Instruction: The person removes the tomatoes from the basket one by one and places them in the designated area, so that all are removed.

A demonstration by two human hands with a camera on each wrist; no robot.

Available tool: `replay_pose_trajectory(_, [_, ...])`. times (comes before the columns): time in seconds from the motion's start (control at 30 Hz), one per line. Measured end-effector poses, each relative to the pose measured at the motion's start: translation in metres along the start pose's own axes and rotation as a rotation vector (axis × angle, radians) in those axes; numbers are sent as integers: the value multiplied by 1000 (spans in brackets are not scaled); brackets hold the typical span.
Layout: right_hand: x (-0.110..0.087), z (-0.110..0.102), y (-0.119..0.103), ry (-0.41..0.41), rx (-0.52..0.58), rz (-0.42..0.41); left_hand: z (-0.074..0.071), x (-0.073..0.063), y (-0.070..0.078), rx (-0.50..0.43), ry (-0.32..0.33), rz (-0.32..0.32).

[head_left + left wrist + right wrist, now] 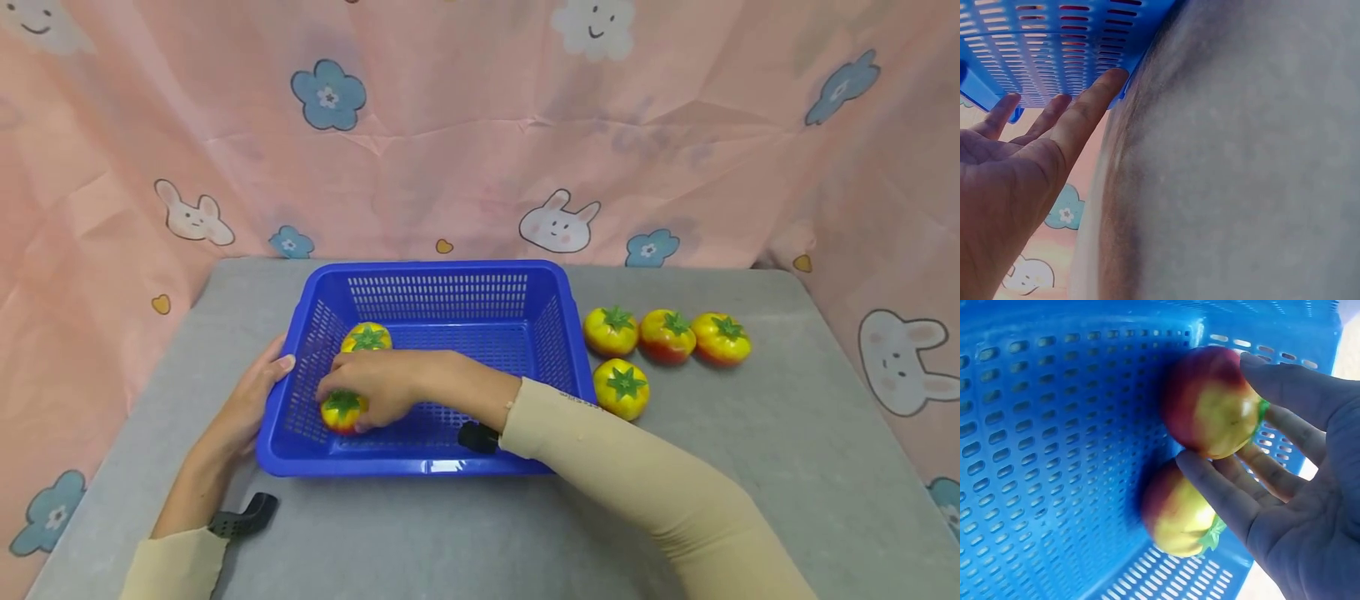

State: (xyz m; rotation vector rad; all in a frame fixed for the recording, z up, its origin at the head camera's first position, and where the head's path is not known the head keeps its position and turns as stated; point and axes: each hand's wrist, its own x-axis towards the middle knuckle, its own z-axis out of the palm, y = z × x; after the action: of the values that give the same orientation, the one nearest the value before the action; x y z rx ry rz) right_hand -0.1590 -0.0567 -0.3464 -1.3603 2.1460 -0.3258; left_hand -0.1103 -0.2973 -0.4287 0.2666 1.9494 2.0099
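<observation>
In a blue perforated plastic basket (435, 267), a round yellow-and-red fruit with a green leafy top (342, 418) is gripped by the right hand (378, 383), near a matching fruit (367, 337). The basket's outer wall is touched by the straight fingers of the left hand (251, 398). Four similar fruits (667, 340) are seen rightward on the grey worktop (765, 450).

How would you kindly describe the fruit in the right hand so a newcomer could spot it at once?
On the grey table, find the blue basket and look inside its left end. There, the near fruit of the visible pair is yours: yellow and red, with a green leafy top. What sets it apart from the similar far fruit is the right hand gripping it.
</observation>
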Motion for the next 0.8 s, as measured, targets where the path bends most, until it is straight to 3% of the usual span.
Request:
replay_pose_trajectory(0.47, [5, 4, 8, -14, 49, 17, -1, -1, 1, 24, 20, -32])
replay_pose_trajectory(0.8, [-6, 2, 10, 63, 57, 30, 0, 0, 1, -3, 14, -12])
